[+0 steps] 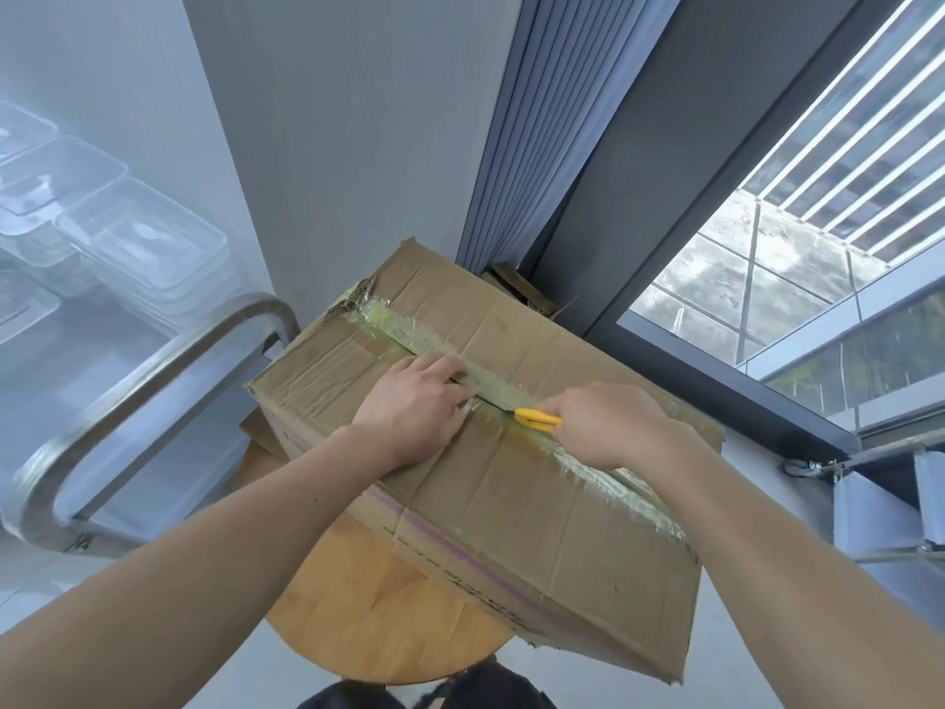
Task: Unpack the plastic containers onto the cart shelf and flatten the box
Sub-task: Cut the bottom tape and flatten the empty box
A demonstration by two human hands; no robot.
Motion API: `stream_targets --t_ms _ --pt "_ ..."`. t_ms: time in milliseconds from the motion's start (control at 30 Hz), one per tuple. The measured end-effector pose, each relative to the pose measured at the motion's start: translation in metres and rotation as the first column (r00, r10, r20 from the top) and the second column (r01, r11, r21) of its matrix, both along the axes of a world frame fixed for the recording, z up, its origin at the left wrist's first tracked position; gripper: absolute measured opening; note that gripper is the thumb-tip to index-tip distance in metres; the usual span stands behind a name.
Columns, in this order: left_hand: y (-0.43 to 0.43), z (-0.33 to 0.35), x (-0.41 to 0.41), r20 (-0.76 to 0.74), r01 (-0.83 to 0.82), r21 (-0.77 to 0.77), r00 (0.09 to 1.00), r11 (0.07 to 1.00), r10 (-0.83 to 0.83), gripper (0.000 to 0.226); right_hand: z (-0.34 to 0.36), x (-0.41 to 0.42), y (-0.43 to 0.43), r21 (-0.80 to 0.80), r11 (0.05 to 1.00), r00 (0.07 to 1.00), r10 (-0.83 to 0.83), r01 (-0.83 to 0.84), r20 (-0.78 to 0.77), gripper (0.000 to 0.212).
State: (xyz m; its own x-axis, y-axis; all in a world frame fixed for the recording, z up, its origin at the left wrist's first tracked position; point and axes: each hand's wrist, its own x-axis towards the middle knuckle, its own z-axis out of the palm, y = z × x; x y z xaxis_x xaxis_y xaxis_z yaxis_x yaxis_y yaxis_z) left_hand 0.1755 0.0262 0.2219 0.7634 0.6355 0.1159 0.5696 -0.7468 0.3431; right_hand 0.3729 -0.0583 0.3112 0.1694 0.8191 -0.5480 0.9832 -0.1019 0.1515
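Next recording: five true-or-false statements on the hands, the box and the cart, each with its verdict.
1. The right hand holds a yellow cutter at the tape on the cardboard box. True.
2. The left hand is lifted clear of the box. False: it rests on the box top beside the tape.
3. The box stands on a round wooden surface. True.
4. The box flaps are folded wide open. False: they lie closed.
5. Clear plastic containers sit on the cart at the left. True.
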Motion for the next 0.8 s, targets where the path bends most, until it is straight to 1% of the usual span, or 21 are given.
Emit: stream_targets --t_ms 100,200,267,367,467,567,667,800 --pt "-0.002 0.001 0.001 -0.03 0.001 -0.008 1.0 1.0 -0.001 0.033 0.004 0.009 -0.014 -0.017 1.0 1.0 -0.003 0.003 0.014 0.04" --pt "-0.005 0.0 0.006 -0.025 -0.046 0.014 0.999 0.999 0.047 0.035 0.002 0.014 -0.023 0.004 1.0 1.0 0.007 -0.007 -0.003 0.038" --pt "-0.013 0.002 0.014 -0.059 -0.089 0.018 0.994 0.996 0.09 0.042 -0.001 0.015 -0.022 0.025 1.0 1.0 0.019 -0.019 -0.014 0.039" --pt "-0.029 0.005 0.027 -0.109 -0.094 0.017 0.989 0.995 0.096 0.052 -0.004 0.018 -0.02 0.041 0.999 0.998 0.031 -0.03 -0.046 0.04" --pt "-0.042 0.006 0.036 -0.107 -0.078 0.034 0.991 0.996 0.082 0.048 -0.005 0.026 -0.022 0.05 0.998 0.994 0.037 -0.032 -0.103 0.039" --pt "-0.048 0.011 0.043 -0.174 -0.097 0.045 0.979 0.994 0.103 0.05 -0.005 0.032 -0.026 0.051 0.997 0.987 0.057 -0.05 -0.153 0.041" --pt "-0.049 0.016 0.049 -0.22 -0.119 0.044 0.967 0.992 0.125 0.053 -0.004 0.043 -0.032 0.026 0.997 0.987 0.08 -0.077 -0.141 0.041" --pt "-0.049 0.015 0.05 -0.24 -0.134 0.033 0.961 0.99 0.138 0.054 -0.003 0.063 -0.053 -0.005 0.997 0.988 0.081 -0.083 -0.134 0.039"
